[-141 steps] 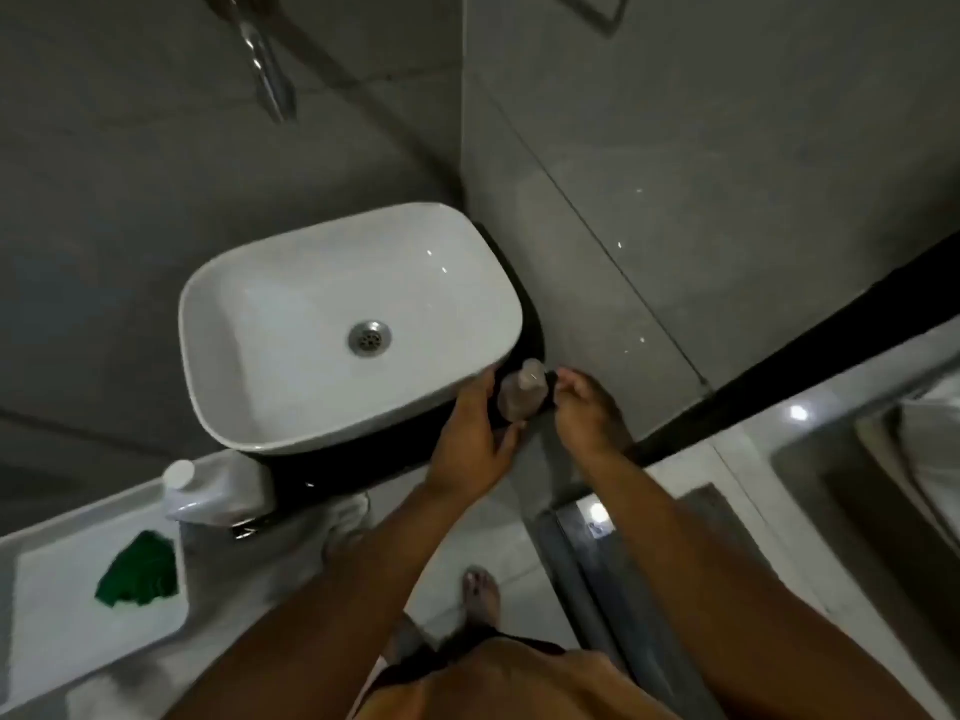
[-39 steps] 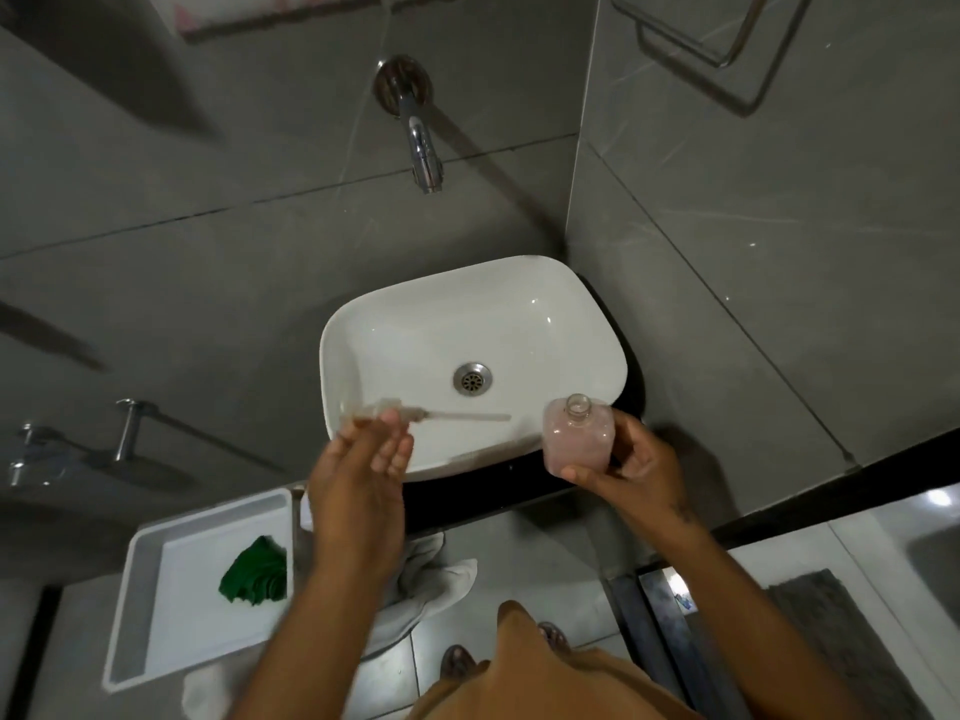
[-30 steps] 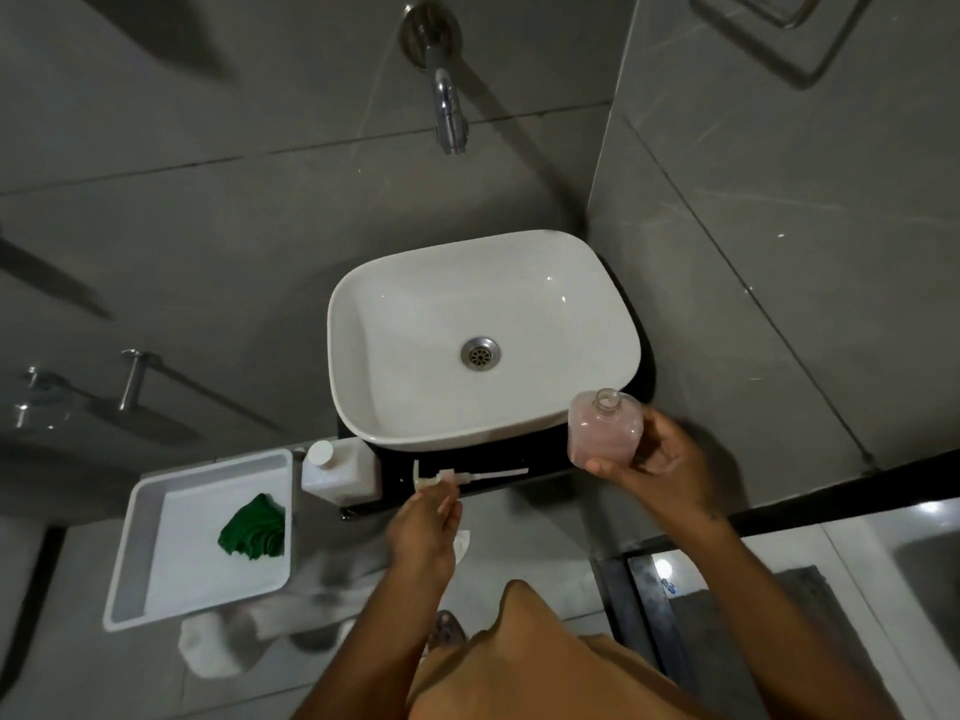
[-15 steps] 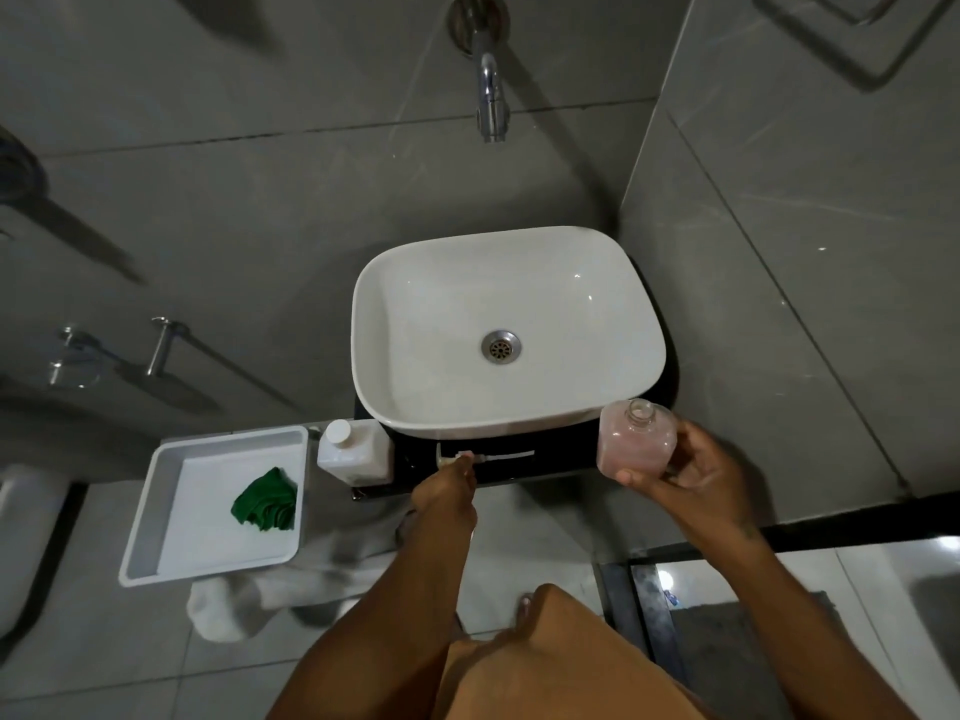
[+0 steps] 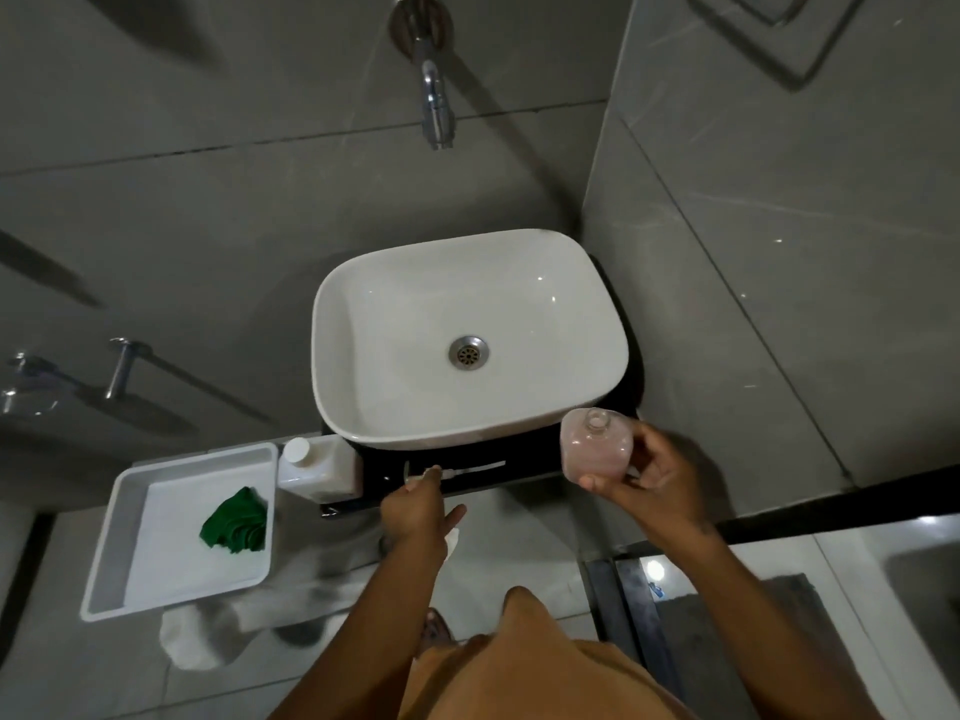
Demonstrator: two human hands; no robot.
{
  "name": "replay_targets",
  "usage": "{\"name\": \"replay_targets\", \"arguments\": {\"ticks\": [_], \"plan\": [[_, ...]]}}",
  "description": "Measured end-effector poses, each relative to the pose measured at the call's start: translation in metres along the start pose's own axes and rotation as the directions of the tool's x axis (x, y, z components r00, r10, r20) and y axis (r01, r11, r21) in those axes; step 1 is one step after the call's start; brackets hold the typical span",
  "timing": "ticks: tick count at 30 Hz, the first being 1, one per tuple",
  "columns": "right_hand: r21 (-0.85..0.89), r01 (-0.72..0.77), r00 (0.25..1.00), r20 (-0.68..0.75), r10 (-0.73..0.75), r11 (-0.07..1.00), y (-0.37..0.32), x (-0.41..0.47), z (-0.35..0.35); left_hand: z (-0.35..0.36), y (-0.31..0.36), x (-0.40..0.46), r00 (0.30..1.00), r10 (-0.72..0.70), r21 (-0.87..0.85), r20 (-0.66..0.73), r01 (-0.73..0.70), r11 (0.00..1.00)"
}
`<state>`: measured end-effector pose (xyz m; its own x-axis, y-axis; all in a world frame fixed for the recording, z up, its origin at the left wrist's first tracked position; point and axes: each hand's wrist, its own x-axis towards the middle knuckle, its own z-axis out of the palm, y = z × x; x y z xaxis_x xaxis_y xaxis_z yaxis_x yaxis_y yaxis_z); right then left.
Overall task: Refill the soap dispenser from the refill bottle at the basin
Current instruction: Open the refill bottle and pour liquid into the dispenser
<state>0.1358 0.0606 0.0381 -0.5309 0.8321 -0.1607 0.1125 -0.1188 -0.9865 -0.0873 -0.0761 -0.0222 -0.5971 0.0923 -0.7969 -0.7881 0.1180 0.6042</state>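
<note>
My right hand (image 5: 652,480) holds the clear soap dispenser bottle (image 5: 596,445) upright by the basin's (image 5: 363,407) front right corner. Its neck is uncapped and it holds pinkish soap. The dispenser's pump (image 5: 457,470), with its long tube, lies flat on the black counter (image 5: 524,459) in front of the basin. My left hand (image 5: 418,511) reaches to the pump's head; the fingertips touch it and the thumb is spread away. The white refill bottle (image 5: 317,467) stands capped at the counter's left end, apart from both hands.
A white tray (image 5: 130,517) holding a green cloth (image 5: 234,522) sits left of the refill bottle. A wall tap (image 5: 436,109) hangs above the basin. A white towel (image 5: 218,631) lies on the floor below the tray. A dark glass partition edge (image 5: 831,511) runs at the right.
My left hand carried the pump from over the basin down onto the black counter and laid it flat. My right hand kept the bottle steady near the basin's right corner.
</note>
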Motion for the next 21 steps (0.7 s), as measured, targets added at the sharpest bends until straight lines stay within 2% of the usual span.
{"name": "replay_targets", "arguments": {"ticks": [1, 2, 3, 4, 5, 7, 8, 9, 10, 12, 16, 21], "plan": [[0.006, -0.007, 1.0, -0.014, 0.007, 1.0, 0.004, 0.001, -0.001, 0.002, -0.002, -0.01, 0.993, 0.109, 0.043, 0.048, -0.111, 0.993], [0.013, -0.01, 1.0, -0.024, 0.01, 1.0, 0.008, 0.001, -0.002, 0.006, -0.002, -0.024, 0.962, 0.221, 0.084, 0.159, -0.237, 0.968], [0.022, -0.014, 0.999, -0.033, 0.015, 1.0, 0.011, 0.002, -0.003, 0.012, -0.002, -0.036, 0.893, 0.318, 0.115, 0.318, -0.369, 0.922], [0.031, -0.021, 0.999, -0.041, 0.023, 0.999, 0.013, 0.003, -0.003, 0.018, -0.001, -0.048, 0.787, 0.373, 0.138, 0.491, -0.493, 0.859], [0.032, -0.028, 0.999, -0.045, 0.029, 0.999, 0.014, 0.004, -0.004, 0.025, 0.002, -0.059, 0.663, 0.384, 0.155, 0.642, -0.603, 0.783], [0.01, -0.026, 0.999, -0.029, 0.026, 1.0, 0.016, 0.007, -0.006, 0.042, 0.011, -0.073, 0.439, 0.324, 0.147, 0.838, -0.753, 0.641], [0.005, -0.019, 1.0, -0.016, 0.019, 1.0, 0.018, 0.008, -0.008, 0.05, 0.015, -0.076, 0.366, 0.283, 0.124, 0.887, -0.777, 0.618], [0.002, -0.017, 1.0, -0.011, 0.017, 1.0, 0.021, 0.01, -0.009, 0.057, 0.016, -0.076, 0.322, 0.254, 0.099, 0.912, -0.775, 0.624], [-0.001, -0.022, 1.0, -0.012, 0.022, 1.0, 0.024, 0.013, -0.011, 0.062, 0.017, -0.075, 0.304, 0.24, 0.085, 0.922, -0.762, 0.642], [-0.034, -0.054, 0.998, -0.021, 0.054, 0.998, 0.031, 0.018, -0.015, 0.071, 0.011, -0.069, 0.313, 0.247, 0.084, 0.917, -0.756, 0.649], [-0.185, -0.086, 0.995, -0.059, 0.077, 0.979, 0.047, 0.025, -0.021, 0.089, -0.015, -0.058, 0.319, 0.32, 0.077, 0.892, -0.805, 0.588], [-0.358, -0.07, 0.987, -0.161, 0.013, 0.931, 0.067, 0.037, -0.026, 0.113, -0.051, -0.043, 0.4, 0.416, 0.158, 0.817, -0.849, 0.504]]}}
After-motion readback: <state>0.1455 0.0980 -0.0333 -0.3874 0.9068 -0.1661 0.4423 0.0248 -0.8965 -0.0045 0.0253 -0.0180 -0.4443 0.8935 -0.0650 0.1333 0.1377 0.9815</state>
